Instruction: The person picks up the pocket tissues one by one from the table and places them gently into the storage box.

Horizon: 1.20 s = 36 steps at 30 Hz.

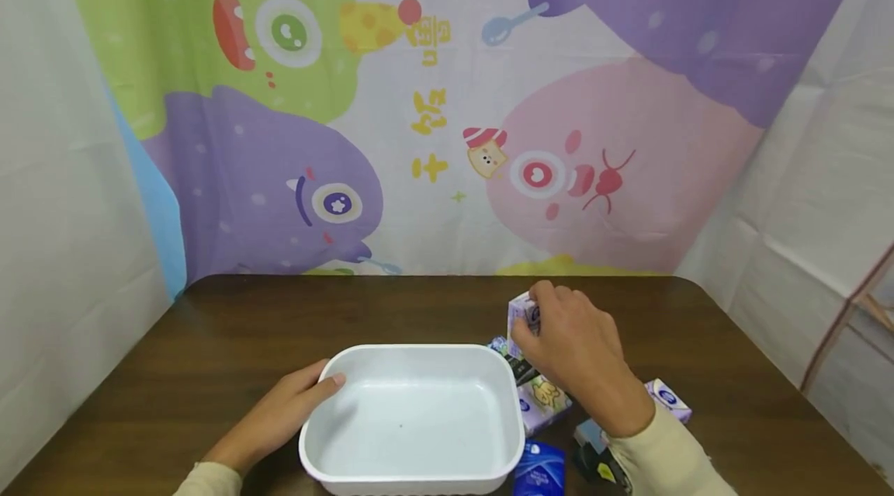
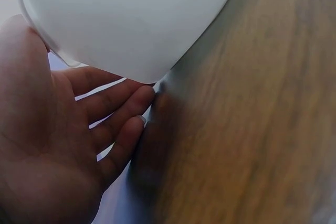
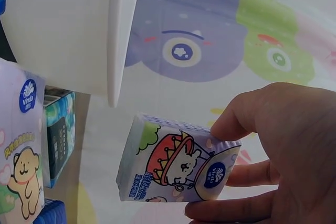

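My left hand (image 1: 286, 407) holds the left rim of a white plastic basin (image 1: 419, 411). Its thumb lies over the rim, and in the left wrist view the fingers reach along the outside of the wall. Nothing lies inside the basin. Beyond the basin's right far corner, my right hand (image 1: 576, 341) pinches a small purple-and-white tissue pack (image 3: 178, 161) between thumb and fingers, held above other packs. A cartoon puppy and a blue logo show on its face. Below it are a dark pack with a blue-green pattern (image 3: 60, 135) and a purple pack with a yellow dog (image 1: 543, 403).
A blue pack (image 1: 540, 469) lies against the basin's right near side. Partly covered by the right forearm are a dark pack (image 1: 599, 453) and another purple pack (image 1: 669, 399). Behind the brown wooden table (image 1: 279, 310) hangs a cartoon-printed curtain (image 1: 433, 232).
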Tool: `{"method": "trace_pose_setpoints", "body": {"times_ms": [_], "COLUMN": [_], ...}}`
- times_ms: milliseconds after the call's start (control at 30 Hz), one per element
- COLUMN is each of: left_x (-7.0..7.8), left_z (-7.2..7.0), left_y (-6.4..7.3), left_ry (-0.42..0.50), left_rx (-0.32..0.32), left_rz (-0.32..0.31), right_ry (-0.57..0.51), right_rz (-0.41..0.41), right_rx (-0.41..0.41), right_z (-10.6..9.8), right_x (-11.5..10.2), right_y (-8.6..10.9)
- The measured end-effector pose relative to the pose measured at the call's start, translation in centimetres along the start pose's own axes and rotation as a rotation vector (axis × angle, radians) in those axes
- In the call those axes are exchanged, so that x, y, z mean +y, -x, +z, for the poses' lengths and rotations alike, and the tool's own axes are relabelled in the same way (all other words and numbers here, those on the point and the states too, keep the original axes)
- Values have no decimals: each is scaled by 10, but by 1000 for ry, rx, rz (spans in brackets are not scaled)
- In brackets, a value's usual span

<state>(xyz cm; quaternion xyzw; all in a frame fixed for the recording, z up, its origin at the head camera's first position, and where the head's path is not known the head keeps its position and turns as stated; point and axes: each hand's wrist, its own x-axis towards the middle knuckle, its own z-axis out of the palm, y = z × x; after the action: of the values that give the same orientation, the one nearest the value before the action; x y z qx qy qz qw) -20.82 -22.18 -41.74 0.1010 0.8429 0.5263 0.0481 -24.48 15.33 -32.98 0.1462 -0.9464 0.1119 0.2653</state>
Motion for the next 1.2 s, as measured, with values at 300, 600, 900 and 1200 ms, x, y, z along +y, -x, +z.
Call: {"method": "trace_pose_setpoints", "body": {"times_ms": [300,600,900,1200], "left_x": [-2,-1,-2,1], "left_z": [0,-2,-3,-3], "left_y": [0,-1,0,0], "left_ry": [6,-9,16,-17], "left_rx": [-10,-4,-16,12], "left_rz": [2,-19,-13,-15], "right_ry": [-3,-4,-10,-93], "right_rz": [-35,-64,-85,-92], "right_rx": [18,14,31,5], "right_z": [-3,-8,-5,-5], "right_x": [-6,-23,-28,-38], "right_y": [2,1,3,3]}}
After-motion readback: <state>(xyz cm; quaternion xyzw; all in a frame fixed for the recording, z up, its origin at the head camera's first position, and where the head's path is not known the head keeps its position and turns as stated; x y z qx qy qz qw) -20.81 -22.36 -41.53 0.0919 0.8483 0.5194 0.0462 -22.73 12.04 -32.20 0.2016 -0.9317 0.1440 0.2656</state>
